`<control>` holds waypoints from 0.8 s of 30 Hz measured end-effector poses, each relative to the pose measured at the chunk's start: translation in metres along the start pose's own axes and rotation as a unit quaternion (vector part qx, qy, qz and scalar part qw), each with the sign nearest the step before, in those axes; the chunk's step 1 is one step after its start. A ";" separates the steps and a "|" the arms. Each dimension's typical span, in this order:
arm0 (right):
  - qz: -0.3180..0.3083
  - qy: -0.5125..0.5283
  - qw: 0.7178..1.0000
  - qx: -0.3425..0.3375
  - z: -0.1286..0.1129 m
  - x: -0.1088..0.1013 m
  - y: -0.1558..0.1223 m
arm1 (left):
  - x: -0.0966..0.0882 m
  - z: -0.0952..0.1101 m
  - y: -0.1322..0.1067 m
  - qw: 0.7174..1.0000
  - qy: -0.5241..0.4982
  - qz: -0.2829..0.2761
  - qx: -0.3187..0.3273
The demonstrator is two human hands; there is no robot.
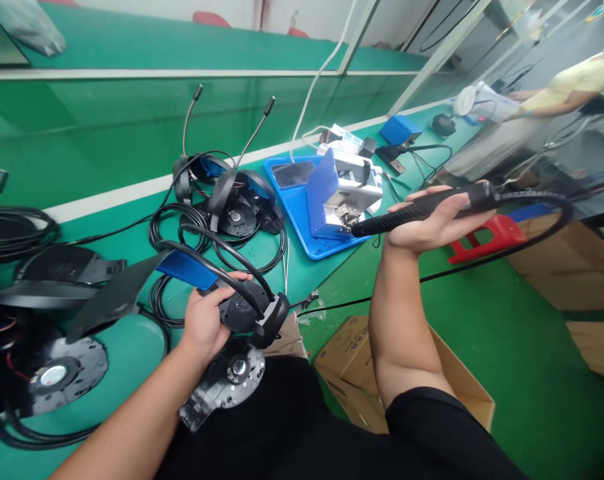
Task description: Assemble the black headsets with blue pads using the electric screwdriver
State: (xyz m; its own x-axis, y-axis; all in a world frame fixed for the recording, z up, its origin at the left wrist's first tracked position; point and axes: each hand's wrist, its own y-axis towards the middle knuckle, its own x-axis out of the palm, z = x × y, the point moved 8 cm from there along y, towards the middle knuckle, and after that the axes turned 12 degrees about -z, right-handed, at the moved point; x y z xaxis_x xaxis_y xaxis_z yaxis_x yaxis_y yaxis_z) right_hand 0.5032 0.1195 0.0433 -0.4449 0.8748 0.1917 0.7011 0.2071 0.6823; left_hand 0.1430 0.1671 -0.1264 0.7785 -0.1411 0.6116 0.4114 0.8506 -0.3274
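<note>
- The black headset was up in the person's left hand, above the green tabletop near its front edge, with its padded ear cup turned toward the person and its curved headband arching away.
- The left fingers were clamped around the ear cup's underside, with a flat blue piece just beyond the hand.
- A black soldering iron lay across the right hand, held out past the tabletop's front edge, its tip pointing left and its black cord looping away to the right.
- The right fingers were curled around the iron's handle.
- Just below the left hand lay a black plastic headset plate with a round metal center.
- Toward the tabletop's left edge lay a round speaker plate, black flat pieces, and coiled black cable.
- Along the far edge stood two more headsets with gooseneck microphones, beside a blue tray carrying a white and blue fixture.
- Farther along that edge sat a small blue box.
- On the floor below stood an open cardboard box and a red stool.
- A co-worker in a yellow top stood at the far right.
</note>
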 end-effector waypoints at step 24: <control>0.063 0.051 0.994 -0.070 -0.013 -0.007 0.012 | -0.003 -0.003 0.000 0.999 0.013 0.002 -0.029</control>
State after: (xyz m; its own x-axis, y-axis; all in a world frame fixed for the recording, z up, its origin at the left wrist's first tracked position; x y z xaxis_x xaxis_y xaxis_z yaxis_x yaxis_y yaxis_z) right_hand 0.5075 0.1100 0.0595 -0.4173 0.8394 0.3482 0.6737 0.0285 0.7385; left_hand 0.1425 0.1663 -0.1305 0.7923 -0.1507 0.5913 0.4341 0.8201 -0.3727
